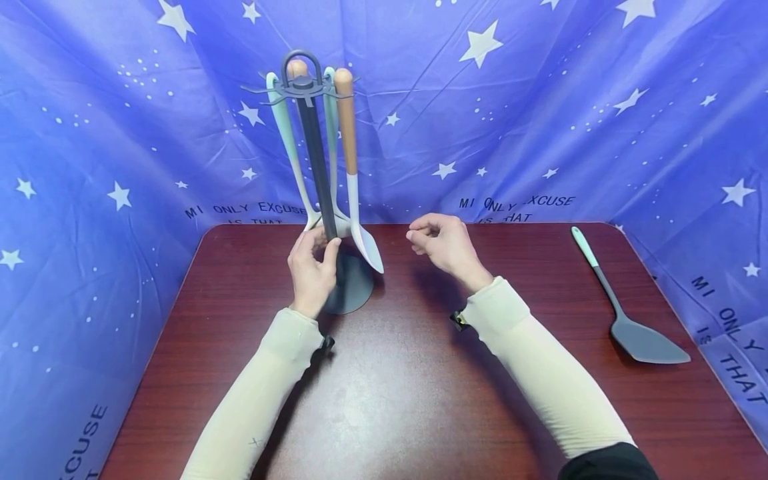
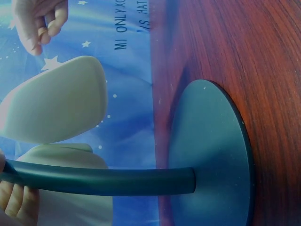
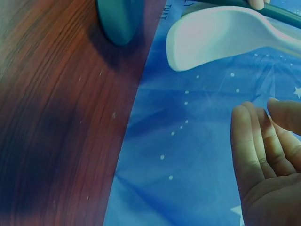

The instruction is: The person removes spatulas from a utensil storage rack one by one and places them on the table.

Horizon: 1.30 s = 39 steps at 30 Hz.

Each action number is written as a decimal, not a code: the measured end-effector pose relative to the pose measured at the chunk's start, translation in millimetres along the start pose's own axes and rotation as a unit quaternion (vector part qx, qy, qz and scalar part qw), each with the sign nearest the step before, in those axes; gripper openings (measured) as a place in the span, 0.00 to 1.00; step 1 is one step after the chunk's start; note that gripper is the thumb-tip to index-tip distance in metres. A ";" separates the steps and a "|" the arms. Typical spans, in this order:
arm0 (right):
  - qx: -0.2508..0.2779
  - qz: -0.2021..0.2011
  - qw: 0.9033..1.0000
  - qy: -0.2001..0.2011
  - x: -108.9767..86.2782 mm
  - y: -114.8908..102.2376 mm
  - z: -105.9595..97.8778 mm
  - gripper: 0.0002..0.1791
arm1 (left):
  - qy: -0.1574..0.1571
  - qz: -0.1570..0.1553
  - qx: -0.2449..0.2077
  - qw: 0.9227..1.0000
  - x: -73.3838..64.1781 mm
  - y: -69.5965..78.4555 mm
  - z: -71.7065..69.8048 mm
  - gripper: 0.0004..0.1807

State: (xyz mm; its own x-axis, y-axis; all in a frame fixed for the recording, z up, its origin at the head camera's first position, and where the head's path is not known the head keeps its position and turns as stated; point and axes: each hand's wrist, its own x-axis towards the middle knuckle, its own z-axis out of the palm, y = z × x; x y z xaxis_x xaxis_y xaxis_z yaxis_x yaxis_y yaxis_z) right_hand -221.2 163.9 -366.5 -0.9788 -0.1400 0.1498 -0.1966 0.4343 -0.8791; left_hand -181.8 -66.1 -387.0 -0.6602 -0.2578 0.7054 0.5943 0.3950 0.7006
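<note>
My left hand (image 1: 312,270) grips the lower part of the dark post of a utensil stand (image 1: 315,150). The stand's round base (image 2: 207,122) is on the wooden table, below the fingers. From the hooks at the top hang a white-headed utensil with a wooden handle (image 1: 346,127), two mint-handled utensils (image 1: 282,120), and one behind the post whose wooden tip (image 1: 297,69) peeks out. Holding nothing, my right hand (image 1: 447,247) hovers to the right of the stand, fingers loosely bent. In the right wrist view, the pale utensil head (image 3: 216,35) appears apart from its fingertips.
A grey turner (image 1: 648,340) with a mint handle lies near the right edge of the table (image 1: 384,400). Blue star-printed cloth (image 1: 420,133) hangs behind and on both sides of the table.
</note>
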 end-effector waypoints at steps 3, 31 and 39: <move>0.005 -0.011 1.000 0.000 1.1 -4.1 4.4 0.09 | -0.001 -0.001 -0.001 1.000 0.0 0.2 -0.1 0.08; -0.026 -0.116 0.993 0.019 12.6 -43.2 37.4 0.14 | 0.001 -0.001 0.000 1.000 0.6 -0.1 -0.5 0.08; 0.011 -0.121 0.993 -0.004 16.5 -53.9 46.1 0.21 | 0.002 0.006 -0.001 1.000 -0.4 -4.2 0.7 0.09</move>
State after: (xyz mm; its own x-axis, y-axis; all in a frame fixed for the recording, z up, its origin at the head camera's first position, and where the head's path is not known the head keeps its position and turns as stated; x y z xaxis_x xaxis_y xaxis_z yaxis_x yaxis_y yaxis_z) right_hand -224.1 97.1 -337.5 -0.9023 -0.2454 0.3545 -0.4250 0.3675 -0.8272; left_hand -184.3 -67.0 -390.3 -0.6520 -0.2564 0.7136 0.6023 0.3966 0.6928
